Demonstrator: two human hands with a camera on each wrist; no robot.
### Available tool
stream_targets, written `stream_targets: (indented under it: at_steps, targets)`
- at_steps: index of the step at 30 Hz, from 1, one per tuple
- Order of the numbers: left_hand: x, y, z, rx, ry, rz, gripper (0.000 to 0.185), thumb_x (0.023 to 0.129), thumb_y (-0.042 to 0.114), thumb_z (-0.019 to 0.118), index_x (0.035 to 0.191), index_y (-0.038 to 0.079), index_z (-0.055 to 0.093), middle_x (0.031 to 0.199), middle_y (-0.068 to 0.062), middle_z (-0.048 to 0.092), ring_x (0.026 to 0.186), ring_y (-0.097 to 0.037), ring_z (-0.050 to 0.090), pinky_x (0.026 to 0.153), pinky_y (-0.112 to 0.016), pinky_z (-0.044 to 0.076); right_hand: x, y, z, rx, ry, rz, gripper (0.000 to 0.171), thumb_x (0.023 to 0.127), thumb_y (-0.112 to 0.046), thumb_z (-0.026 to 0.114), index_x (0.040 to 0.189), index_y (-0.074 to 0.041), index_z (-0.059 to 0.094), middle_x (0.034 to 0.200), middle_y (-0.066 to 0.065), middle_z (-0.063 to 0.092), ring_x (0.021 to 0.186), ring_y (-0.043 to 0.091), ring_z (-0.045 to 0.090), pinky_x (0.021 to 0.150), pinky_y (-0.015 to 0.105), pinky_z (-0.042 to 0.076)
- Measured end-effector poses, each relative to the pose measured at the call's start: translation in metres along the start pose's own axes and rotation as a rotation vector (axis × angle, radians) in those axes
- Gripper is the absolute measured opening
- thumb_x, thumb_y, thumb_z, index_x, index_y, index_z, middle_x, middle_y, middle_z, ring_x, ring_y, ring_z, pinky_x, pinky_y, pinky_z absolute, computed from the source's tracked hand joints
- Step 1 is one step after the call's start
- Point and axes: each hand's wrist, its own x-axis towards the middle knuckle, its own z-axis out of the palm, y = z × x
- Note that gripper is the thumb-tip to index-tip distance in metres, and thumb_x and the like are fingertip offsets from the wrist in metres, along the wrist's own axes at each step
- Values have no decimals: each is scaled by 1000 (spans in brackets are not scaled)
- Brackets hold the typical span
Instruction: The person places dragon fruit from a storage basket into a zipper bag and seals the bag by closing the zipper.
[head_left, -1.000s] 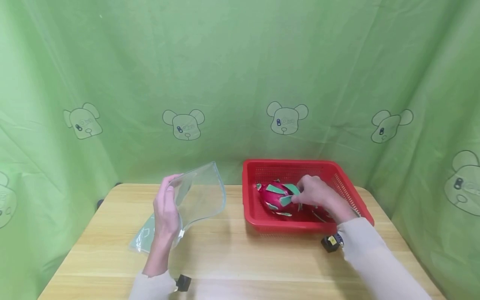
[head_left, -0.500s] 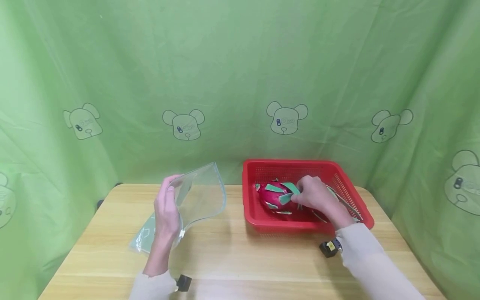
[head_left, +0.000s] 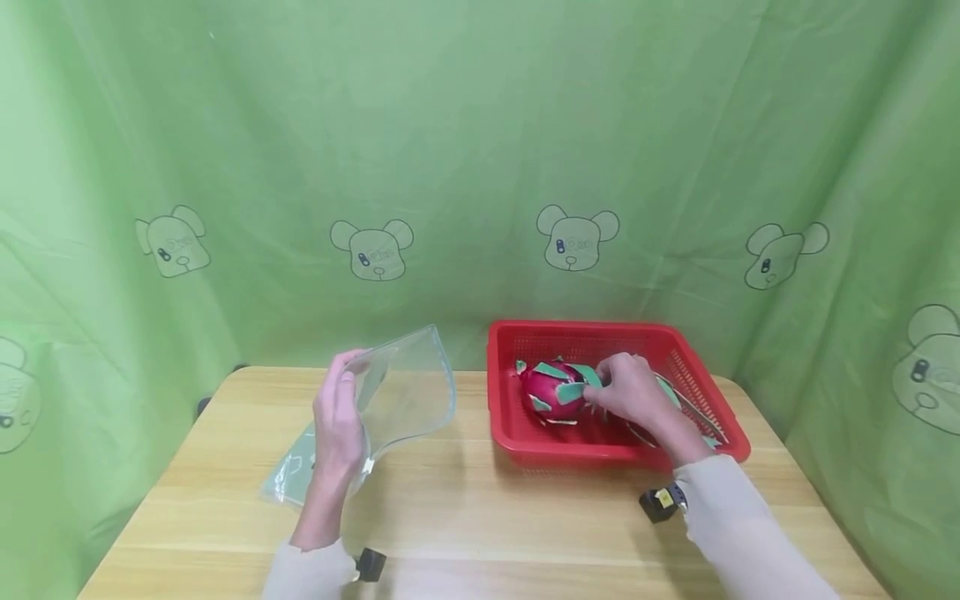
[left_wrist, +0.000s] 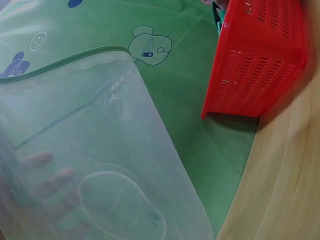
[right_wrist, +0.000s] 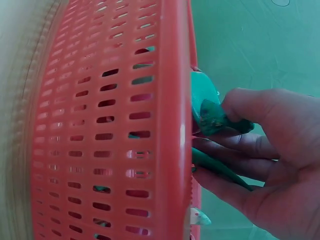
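Wooden, pale and with a fine grain, the tabletop (head_left: 465,517) fills the lower part of my head view, and a green curtain (head_left: 465,150) printed with small bear faces hangs behind it and folds around both sides. I see my left hand (head_left: 339,429) near the left middle of the tabletop, its fingers curled around the edge of a clear plastic bag (head_left: 405,392), which it holds upright with the mouth open toward the right. One more clear bag (head_left: 288,475) lies flat under it. Near the back right corner stands a red basket (head_left: 517,433). Inside it my right hand (head_left: 626,392) grips a dragon fruit (head_left: 551,390), pink with green scales, fingers closed on its right end. I cannot tell if the fruit touches the basket floor.
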Motion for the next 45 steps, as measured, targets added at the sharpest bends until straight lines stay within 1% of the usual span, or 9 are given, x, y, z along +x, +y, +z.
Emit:
stream_targets:
  at_steps: [5, 10, 17, 22, 26, 31, 35, 38, 45]
  targets:
    - [1, 0, 1, -1, -8, -7, 41, 109, 22, 29, 131, 6, 60, 131, -16, 63, 126, -27, 55, 114, -56, 33, -1, 3, -1, 5, 3, 17, 24, 87, -15, 77, 68, -7, 64, 54, 1, 57, 50, 17, 53, 48, 29, 43]
    - [2, 0, 1, 6, -1, 1, 41, 109, 22, 29, 131, 5, 60, 131, -15, 64, 126, -27, 55, 113, -54, 35, -5, 7, -1, 14, 12, 34, 30, 88, -18, 76, 66, -8, 58, 52, 2, 52, 49, 16, 49, 47, 27, 39]
    - [3, -1, 1, 8, -3, 3, 41, 109, 21, 29, 131, 5, 60, 130, -15, 64, 125, -27, 55, 112, -53, 36, -9, 10, -2, 20, 33, 36, 25, 87, -20, 77, 69, -8, 64, 54, 0, 54, 51, 15, 48, 47, 26, 38]
    - [4, -1, 1, 12, -1, 11, 41, 109, 21, 29, 130, 5, 60, 130, -16, 64, 124, -27, 56, 112, -52, 37, -12, 10, -3, 34, 57, 42, 21, 87, -19, 78, 73, -6, 68, 58, 1, 56, 55, 16, 47, 47, 26, 36]
    - [4, -1, 1, 15, -5, 7, 42, 109, 21, 29, 130, 4, 60, 130, -17, 64, 125, -27, 56, 112, -53, 37, -15, 10, -4, 32, 95, 36, 20, 86, -20, 79, 78, -4, 70, 64, 2, 59, 61, 17, 49, 50, 27, 39]
    - [4, -1, 2, 20, -5, 5, 41, 108, 21, 29, 130, 4, 60, 129, -16, 65, 125, -27, 55, 112, -53, 36, -20, 6, -10, 43, 149, 38, 23, 86, -21, 80, 86, 1, 73, 74, 6, 67, 70, 21, 57, 59, 31, 48]
    - [4, -1, 2, 17, -2, 8, 41, 109, 21, 29, 130, 4, 60, 129, -15, 65, 125, -27, 55, 112, -52, 37, -25, 1, -15, 53, 165, 45, 23, 87, -22, 80, 84, 0, 73, 76, 7, 69, 75, 23, 59, 63, 32, 50]
    - [3, -1, 1, 15, -4, 6, 41, 109, 21, 30, 130, 4, 60, 129, -15, 65, 126, -27, 55, 112, -53, 37, -30, -2, -16, 93, 160, 70, 23, 88, -23, 79, 83, -2, 72, 76, 6, 68, 77, 24, 59, 64, 32, 50]
    - [-1, 0, -2, -9, -14, -18, 40, 109, 21, 30, 132, 6, 59, 132, -15, 63, 127, -27, 54, 115, -57, 33, -45, -8, -20, 197, 194, 119, 26, 91, -26, 78, 95, -1, 74, 84, 8, 71, 85, 27, 60, 66, 31, 53]
